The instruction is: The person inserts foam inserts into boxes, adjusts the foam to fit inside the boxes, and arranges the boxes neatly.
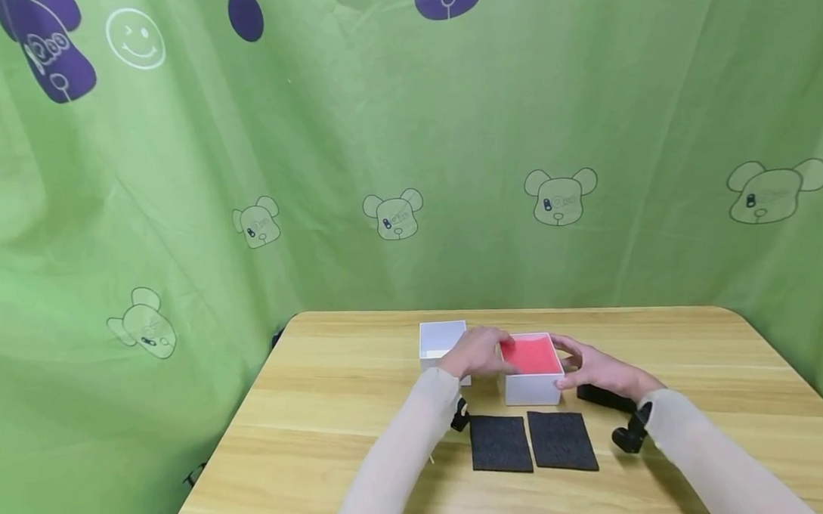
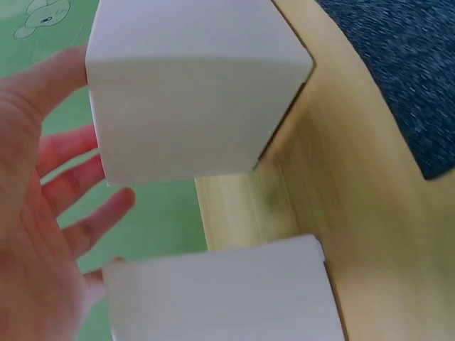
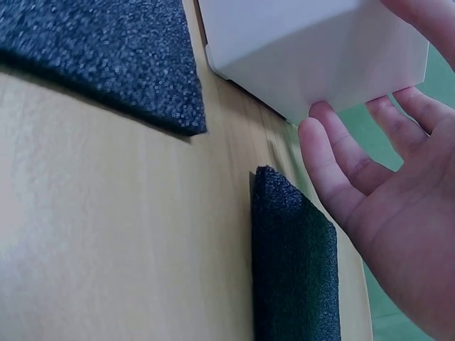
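Observation:
A white box [image 1: 533,390] with a flat red piece [image 1: 531,356] inside stands between the two hands. My left hand [image 1: 479,352] reaches over its left rim, thumb and index finger spread over the red piece. In the left wrist view, their tips are hidden behind the box wall [image 2: 178,121]. At the right side, my right hand [image 1: 595,368] holds the box, thumb at the front corner and forefinger toward the back corner. The right wrist view shows other fingers against or behind the wall [image 3: 306,57].
A second white box [image 1: 441,335], open at the top, stands behind the left hand. Two dark foam squares [image 1: 501,444] [image 1: 562,441] lie in front of the red-filled box. A black foam block [image 1: 603,398] lies beneath the right hand. A green curtain [image 1: 480,262] hangs behind the wooden table [image 1: 309,457].

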A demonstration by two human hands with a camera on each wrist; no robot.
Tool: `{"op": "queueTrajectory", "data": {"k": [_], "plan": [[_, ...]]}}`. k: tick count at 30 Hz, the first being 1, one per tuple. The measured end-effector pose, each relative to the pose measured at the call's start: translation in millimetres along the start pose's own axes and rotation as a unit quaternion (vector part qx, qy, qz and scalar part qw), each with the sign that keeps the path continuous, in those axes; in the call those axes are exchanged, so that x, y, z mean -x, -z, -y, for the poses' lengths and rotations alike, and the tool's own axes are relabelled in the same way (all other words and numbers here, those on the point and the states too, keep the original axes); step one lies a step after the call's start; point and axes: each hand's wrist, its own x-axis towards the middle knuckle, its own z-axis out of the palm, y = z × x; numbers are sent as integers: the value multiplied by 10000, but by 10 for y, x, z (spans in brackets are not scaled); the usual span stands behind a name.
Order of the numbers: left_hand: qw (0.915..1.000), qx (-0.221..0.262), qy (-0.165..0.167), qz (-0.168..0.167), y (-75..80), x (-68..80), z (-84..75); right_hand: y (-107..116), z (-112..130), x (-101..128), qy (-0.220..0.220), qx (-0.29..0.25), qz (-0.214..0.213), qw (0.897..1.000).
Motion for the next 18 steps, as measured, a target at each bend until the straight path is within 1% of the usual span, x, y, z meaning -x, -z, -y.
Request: {"op": "queueTrajectory", "data": {"k": [2,5,7,11,13,15,18], "plan": [[9995,316,-60,-29,6,45,45,1,-5,-3,25,6,-4,10000],[9967,791,-121,-159,41,130,122,-3,-6,-5,45,38,-52,10000],[9948,976,-118,-264,73,207,183,-8,-6,-3,67,70,-32,9999],[9928,1082,-177,-486,148,397,328,-23,11,4,5,133,-22,9999],[9924,1047,-153,-628,185,489,414,-28,24,9,-15,110,-42,9999],[9905,1122,-83,-789,220,568,505,-29,36,15,-4,84,-65,9999],[9864,1304,119,-991,241,661,644,-31,45,23,20,75,-88,9999]]}}
